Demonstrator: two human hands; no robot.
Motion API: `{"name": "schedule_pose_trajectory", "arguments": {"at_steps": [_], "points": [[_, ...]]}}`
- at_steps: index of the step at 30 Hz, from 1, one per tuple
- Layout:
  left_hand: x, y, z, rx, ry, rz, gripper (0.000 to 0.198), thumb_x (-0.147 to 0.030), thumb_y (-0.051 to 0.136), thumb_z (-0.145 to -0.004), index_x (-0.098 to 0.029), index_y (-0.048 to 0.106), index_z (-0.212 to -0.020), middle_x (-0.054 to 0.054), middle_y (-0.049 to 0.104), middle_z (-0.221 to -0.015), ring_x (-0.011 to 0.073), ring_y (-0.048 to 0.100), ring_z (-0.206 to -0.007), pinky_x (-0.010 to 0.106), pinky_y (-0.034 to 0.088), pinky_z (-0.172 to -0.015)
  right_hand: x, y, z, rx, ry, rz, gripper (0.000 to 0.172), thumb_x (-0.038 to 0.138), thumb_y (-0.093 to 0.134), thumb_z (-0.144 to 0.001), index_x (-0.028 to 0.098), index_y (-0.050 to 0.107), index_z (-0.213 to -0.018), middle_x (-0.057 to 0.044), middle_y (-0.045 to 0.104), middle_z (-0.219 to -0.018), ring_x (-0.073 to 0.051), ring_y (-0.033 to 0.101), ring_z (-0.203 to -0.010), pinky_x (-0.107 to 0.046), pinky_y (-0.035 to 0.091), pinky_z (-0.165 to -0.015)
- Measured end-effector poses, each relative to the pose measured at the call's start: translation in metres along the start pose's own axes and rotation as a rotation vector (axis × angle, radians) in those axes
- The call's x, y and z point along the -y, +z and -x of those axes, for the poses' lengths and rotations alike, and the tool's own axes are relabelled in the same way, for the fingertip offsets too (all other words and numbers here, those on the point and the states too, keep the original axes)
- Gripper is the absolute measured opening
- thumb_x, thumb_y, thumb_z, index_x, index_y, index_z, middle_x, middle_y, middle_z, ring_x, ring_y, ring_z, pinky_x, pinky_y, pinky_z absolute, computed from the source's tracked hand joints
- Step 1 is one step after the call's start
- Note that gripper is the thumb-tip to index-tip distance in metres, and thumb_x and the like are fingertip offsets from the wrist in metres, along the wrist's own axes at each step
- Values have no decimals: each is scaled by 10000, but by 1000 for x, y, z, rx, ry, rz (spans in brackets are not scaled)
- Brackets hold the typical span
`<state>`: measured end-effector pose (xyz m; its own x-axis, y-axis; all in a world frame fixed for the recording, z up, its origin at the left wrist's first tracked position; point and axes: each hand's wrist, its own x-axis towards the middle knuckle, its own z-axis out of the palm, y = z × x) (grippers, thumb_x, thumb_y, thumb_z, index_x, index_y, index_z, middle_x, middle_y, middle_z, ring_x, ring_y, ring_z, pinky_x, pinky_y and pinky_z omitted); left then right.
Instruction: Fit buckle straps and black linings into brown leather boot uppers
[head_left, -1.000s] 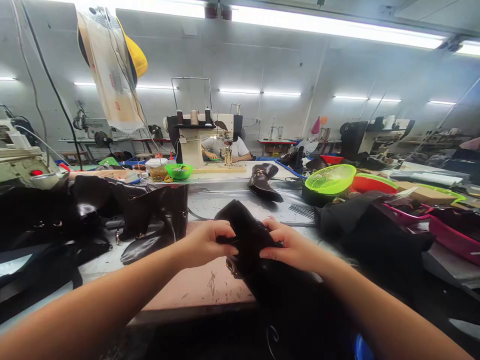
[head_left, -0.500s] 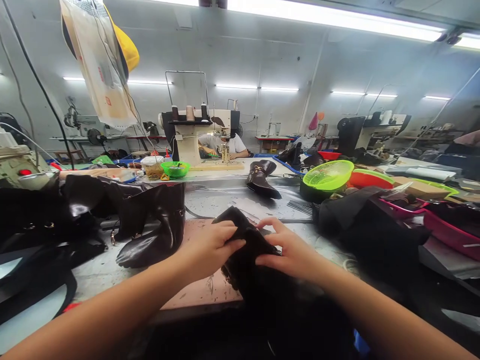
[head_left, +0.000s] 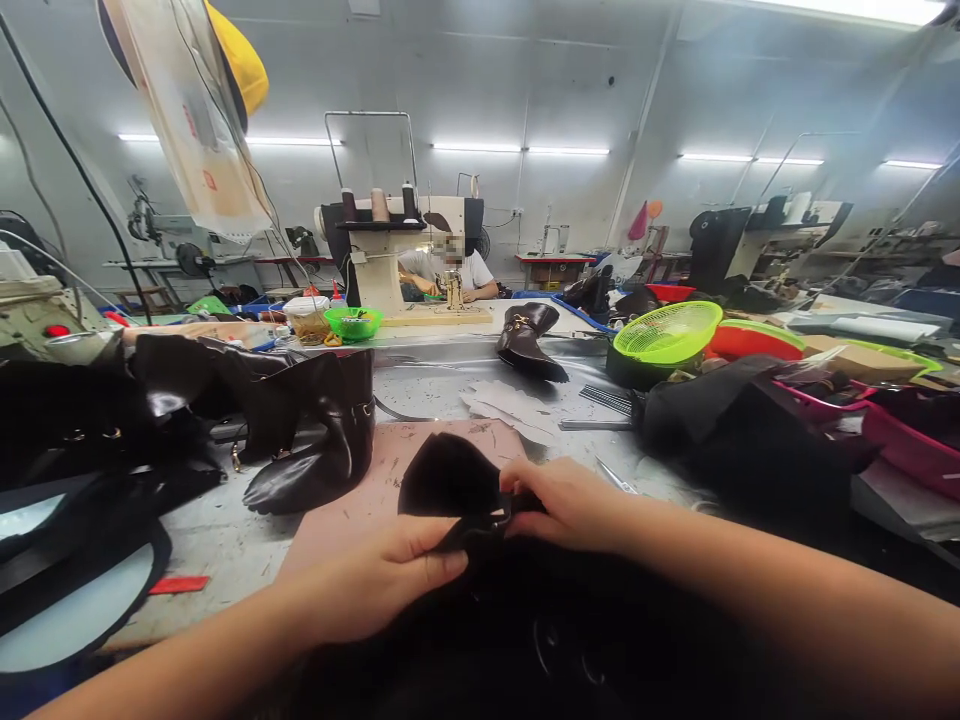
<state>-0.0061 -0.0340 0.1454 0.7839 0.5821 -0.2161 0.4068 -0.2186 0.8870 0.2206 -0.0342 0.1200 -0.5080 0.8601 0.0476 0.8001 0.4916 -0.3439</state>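
A black boot upper [head_left: 442, 475] is in both my hands at the near edge of the bench, its open top facing up so that the dark inside shows. My left hand [head_left: 397, 570] pinches its near rim between thumb and fingers. On the right side of the same rim, my right hand [head_left: 562, 505] is closed with thumb and fingertips. A small pale spot shows between the hands; I cannot make out what it is. The lower part of the upper merges with the dark area below. Under it lies a pinkish board [head_left: 341, 500].
Glossy dark boot uppers [head_left: 319, 435] stand at left, and one more [head_left: 529, 345] lies further back. Scissors [head_left: 616, 477] rest right of my right hand. Green baskets [head_left: 667, 340] and dark fabric [head_left: 720, 430] fill the right. A person sits behind a sewing machine [head_left: 405, 250].
The boot upper has been turned and drawn towards me, so its opening now shows. Both hands have shifted lower along the rim. The scissors have come into view.
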Motion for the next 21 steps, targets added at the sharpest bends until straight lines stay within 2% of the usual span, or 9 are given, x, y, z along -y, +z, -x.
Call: {"name": "schedule_pose_trajectory", "arguments": {"at_steps": [2,5,8,10,12,14,16,18,21], "points": [[5,4,6,29,-22,11,401,-327,540,-785,-245,546,-1177,14,616,-1079,220,519,-1033,310,395,-906,6,2,3,19,-41,-39,238,347,616,-762,191,555,-931,-20,623,-790,-162,557,-686,-247,381,-604],[11,17,12,-40,-90,-89,740,-316,755,-540,-242,487,-1225,45,557,-1184,273,503,-1062,333,420,-891,16,11,10,27,-76,-32,178,323,610,-765,185,572,-871,-14,620,-758,-150,555,-679,-233,367,-591],[12,32,17,-94,-119,-91,569,-267,633,-665,-222,502,-1217,59,562,-1184,265,512,-1046,351,404,-910,22,21,16,14,-62,-36,197,321,627,-744,165,577,-854,-15,609,-726,-141,538,-642,-228,364,-565],[12,39,21,-82,-92,52,431,-180,475,-744,-226,555,-1165,33,595,-1137,229,517,-1030,338,380,-932,21,23,19,102,-94,-84,199,322,667,-707,160,585,-789,1,589,-686,-127,525,-610,-217,369,-541],[13,44,26,-25,-117,243,409,-125,455,-704,-227,624,-1063,9,632,-1058,215,526,-990,305,402,-888,19,22,24,254,-210,-177,183,278,706,-668,160,591,-748,-2,594,-752,-118,538,-650,-200,400,-563],[17,48,32,14,-266,423,396,-92,488,-616,-215,673,-943,-10,668,-874,193,557,-837,251,445,-726,17,20,28,355,-315,-271,157,209,706,-667,157,604,-774,-37,591,-962,-124,567,-773,-200,439,-659],[20,52,37,19,-474,573,424,-67,497,-534,-205,690,-885,-41,633,-649,146,526,-630,202,398,-553,16,20,32,354,-342,-314,155,163,685,-682,149,608,-815,-83,498,-1194,-147,567,-907,-232,444,-775],[23,56,40,23,-569,694,521,-48,507,-488,-222,681,-947,-69,596,-566,120,481,-549,189,353,-514,16,21,33,342,-384,-328,132,172,685,-683,144,601,-780,-100,428,-1292,-174,554,-984,-258,434,-825],[28,61,42,85,-492,856,646,-34,555,-463,-275,638,-1056,-74,647,-681,135,516,-628,201,380,-597,16,26,32,387,-524,-363,143,221,686,-696,152,561,-695,-74,590,-1050,-146,580,-869,-213,446,-721]]}}
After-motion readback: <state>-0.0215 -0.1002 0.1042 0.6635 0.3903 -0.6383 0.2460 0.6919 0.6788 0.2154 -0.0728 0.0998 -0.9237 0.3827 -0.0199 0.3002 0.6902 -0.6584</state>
